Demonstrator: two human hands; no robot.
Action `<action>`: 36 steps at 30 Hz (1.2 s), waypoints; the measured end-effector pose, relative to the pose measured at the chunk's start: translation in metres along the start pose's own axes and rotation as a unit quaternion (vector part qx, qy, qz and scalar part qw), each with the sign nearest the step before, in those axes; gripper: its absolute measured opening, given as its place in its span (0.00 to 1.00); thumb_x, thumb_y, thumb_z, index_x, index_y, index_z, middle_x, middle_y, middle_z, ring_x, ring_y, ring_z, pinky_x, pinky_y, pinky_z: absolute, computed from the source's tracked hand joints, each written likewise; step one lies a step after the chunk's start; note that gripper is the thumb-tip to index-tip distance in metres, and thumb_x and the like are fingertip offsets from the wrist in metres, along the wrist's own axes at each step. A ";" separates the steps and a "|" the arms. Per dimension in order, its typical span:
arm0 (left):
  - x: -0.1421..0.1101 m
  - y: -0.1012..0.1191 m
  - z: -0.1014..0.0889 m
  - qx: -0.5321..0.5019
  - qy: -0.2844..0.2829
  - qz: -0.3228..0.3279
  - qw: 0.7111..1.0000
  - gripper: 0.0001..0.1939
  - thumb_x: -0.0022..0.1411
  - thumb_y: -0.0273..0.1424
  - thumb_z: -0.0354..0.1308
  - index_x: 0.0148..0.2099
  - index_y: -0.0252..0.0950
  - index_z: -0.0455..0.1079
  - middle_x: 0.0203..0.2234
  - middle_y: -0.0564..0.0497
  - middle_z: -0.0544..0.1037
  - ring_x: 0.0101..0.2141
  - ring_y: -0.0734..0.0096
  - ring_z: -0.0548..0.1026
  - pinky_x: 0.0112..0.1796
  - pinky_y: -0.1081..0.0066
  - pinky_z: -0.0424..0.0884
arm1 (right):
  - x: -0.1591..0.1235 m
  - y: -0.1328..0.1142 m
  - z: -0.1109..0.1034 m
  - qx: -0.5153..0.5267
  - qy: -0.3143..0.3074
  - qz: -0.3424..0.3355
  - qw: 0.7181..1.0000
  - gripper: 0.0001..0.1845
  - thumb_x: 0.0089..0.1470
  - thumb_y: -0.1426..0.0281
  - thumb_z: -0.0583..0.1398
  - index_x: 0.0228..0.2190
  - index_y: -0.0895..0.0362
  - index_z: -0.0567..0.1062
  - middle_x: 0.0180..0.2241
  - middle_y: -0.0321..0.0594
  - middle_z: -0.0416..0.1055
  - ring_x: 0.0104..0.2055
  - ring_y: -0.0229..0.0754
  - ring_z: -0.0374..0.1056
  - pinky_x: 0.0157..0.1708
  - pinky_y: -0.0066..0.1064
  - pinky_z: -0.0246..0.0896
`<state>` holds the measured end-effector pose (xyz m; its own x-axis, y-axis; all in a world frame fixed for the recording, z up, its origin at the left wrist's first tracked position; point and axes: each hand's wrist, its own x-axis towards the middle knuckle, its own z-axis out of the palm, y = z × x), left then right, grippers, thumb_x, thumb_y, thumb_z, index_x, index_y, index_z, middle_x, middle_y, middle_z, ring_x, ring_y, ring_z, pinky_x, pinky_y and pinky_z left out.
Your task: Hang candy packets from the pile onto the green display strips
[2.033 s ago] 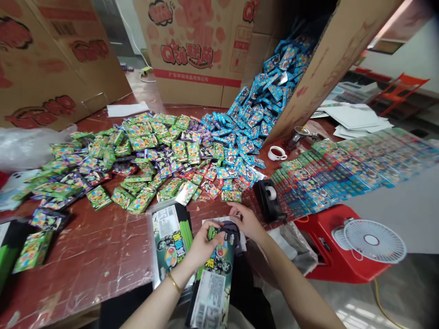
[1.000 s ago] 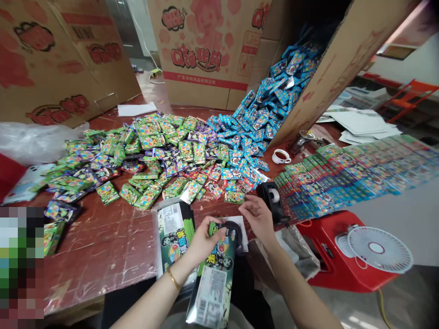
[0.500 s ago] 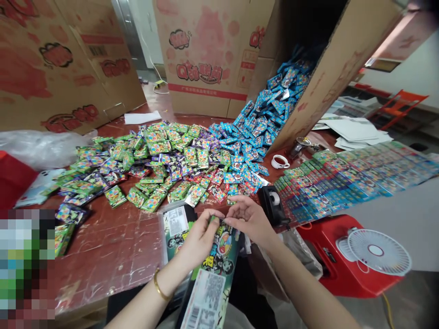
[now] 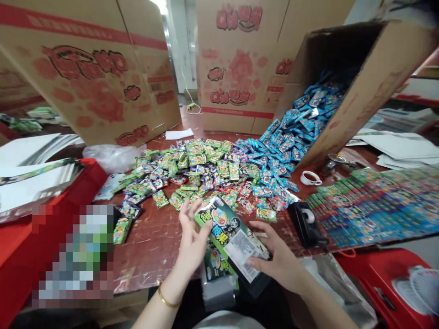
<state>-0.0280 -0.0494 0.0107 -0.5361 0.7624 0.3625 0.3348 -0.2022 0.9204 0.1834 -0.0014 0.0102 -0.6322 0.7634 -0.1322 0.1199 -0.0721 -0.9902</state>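
Between my two hands is a dark green printed candy box (image 4: 224,230) with a white label, tilted over my lap. My left hand (image 4: 194,242), a gold bangle on its wrist, grips the box's far left end with the thumb on top. My right hand (image 4: 279,256) is closed round the near right end, thumb on the label. Beneath it lies a second candy box (image 4: 219,264) with a clear plastic end. A heap of small green, purple and red candy packets (image 4: 192,164) spreads beyond my hands. Blue packets (image 4: 284,141) spill from a large carton (image 4: 370,87) on the right.
A black tape dispenser (image 4: 307,224) stands right of my hands, near a white cup (image 4: 310,178). Rows of packets (image 4: 356,210) cover the table's right side. Large cartons (image 4: 236,73) stand behind. A red bin (image 4: 85,183) is at left, a white fan (image 4: 418,288) at lower right.
The hands have moved apart from the box's far end to grip both its ends. The box is now raised and turned, its near end swung right. The view has shifted left.
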 end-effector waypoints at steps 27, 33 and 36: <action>-0.094 -0.020 -0.061 -0.092 -0.017 -0.190 0.977 0.12 0.56 0.34 0.64 0.39 0.38 0.64 0.33 0.51 0.76 0.34 0.70 0.76 0.33 0.73 0.73 | 0.015 0.044 0.126 0.104 0.100 -0.196 0.970 0.19 0.57 0.74 0.58 0.49 0.49 0.62 0.36 0.37 0.75 0.42 0.40 0.72 0.46 0.36 0.67; -0.079 -0.014 -0.066 -0.169 0.000 -0.171 0.971 0.09 0.54 0.30 0.65 0.35 0.38 0.67 0.30 0.53 0.76 0.33 0.73 0.74 0.33 0.76 0.71 | 0.009 0.043 0.129 0.107 0.165 -0.232 0.953 0.25 0.57 0.74 0.59 0.53 0.48 0.60 0.45 0.41 0.71 0.46 0.40 0.70 0.47 0.36 0.66; -0.078 -0.006 -0.066 -0.166 -0.050 -0.192 0.966 0.08 0.55 0.32 0.65 0.37 0.37 0.71 0.32 0.51 0.77 0.34 0.73 0.75 0.35 0.76 0.71 | 0.010 0.034 0.119 0.120 0.112 -0.187 0.969 0.27 0.53 0.74 0.63 0.52 0.49 0.62 0.33 0.35 0.74 0.40 0.39 0.72 0.43 0.34 0.68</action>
<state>-0.0390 -0.1485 -0.0135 -0.4885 0.8724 -0.0161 -0.1492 -0.0653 0.9867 0.0902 -0.0721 -0.0301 -0.4125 0.8831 0.2238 -0.2837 0.1089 -0.9527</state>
